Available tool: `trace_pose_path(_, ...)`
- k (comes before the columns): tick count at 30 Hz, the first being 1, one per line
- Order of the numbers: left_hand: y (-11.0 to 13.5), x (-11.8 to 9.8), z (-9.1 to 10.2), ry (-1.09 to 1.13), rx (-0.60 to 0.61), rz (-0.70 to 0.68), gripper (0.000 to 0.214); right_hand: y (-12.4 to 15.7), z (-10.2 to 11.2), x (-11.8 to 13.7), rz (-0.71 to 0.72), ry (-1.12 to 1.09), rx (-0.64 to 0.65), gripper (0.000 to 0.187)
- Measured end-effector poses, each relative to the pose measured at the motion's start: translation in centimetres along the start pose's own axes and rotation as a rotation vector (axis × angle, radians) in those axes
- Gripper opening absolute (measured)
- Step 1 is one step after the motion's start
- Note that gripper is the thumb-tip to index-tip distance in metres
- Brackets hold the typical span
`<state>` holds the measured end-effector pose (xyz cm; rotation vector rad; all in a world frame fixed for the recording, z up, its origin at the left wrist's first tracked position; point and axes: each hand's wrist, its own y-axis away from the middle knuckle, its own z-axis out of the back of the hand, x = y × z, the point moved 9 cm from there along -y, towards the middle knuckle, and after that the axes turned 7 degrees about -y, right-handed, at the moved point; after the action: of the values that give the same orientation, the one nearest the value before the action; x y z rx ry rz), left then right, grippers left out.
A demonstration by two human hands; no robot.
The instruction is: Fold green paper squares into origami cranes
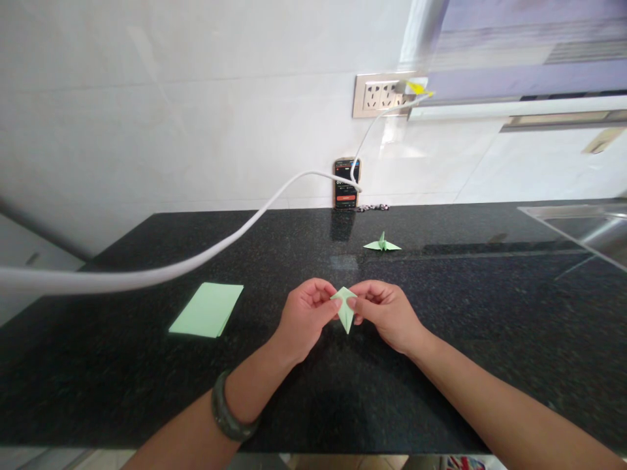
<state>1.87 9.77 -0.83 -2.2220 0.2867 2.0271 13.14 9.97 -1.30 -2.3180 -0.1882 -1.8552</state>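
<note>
Closest to the lens, on the left wrist: dark band bracelet (228, 414). Beyond it, left hand (306, 316) and right hand (385, 313) drawn together over the black speckled stone countertop (441, 365), toward its front edge. Pinched between them: small pale green folded paper piece (345, 310), kite-shaped, point downward. Left thumb and fingertips closed on its upper left edge; right thumb and forefinger closed on its upper right edge. Both hands narrow, remaining fingers curled in. Lower tip of the paper piece either just above the stone or touching it; cannot tell which.

Off to the left, well apart from the hands, flat on the stone: stack of pale green rectangular paper sheets (206, 310). Farther back, behind the hands and slightly right: finished pale green folded paper bird (382, 245), resting on the counter. At the back, upright against the white tiled wall: black smartphone (346, 183) with lit screen. Meeting its top: white cable (196, 261), sweeping left across the view, with a thinner run up to the silver wall socket panel (382, 96). Far right: corner of a steel sink (578, 225).
</note>
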Motion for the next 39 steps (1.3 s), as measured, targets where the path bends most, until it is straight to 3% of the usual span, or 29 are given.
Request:
trace_pose_path(10,0.2,0.0,-0.3,0.087,0.038,0.03,0.005,0.0,0.2,0.6,0.068,-0.007,0.007,0.005)
trace_pose_path(14,0.3,0.5,-0.4,0.122,0.062,0.12,0.017,0.3,0.0,1.9,0.162,0.121,0.027,0.006)
trace_pose_path(20,0.1,1.6,0.0,-0.041,0.06,0.17,0.023,1.0,-1.2,3.8,0.354,0.336,0.105,0.013)
trace_pose_path(23,0.0,1.1,0.4,-0.078,0.029,0.131,0.023,1.0,-1.2,3.3,0.31,0.321,0.113,0.011)
trace_pose_path(28,0.0,-0.1,0.9,-0.12,-0.054,0.065,0.021,0.7,-1.2,1.6,0.133,0.109,0.116,0.018)
trace_pose_path(31,0.1,-0.4,0.9,-0.172,-0.069,0.04,0.018,0.4,-1.2,1.0,0.074,0.124,0.1,0.017)
trace_pose_path(39,0.1,-0.3,0.4,-0.212,-0.007,-0.001,0.016,0.3,-0.8,1.7,0.12,0.263,0.06,0.018)
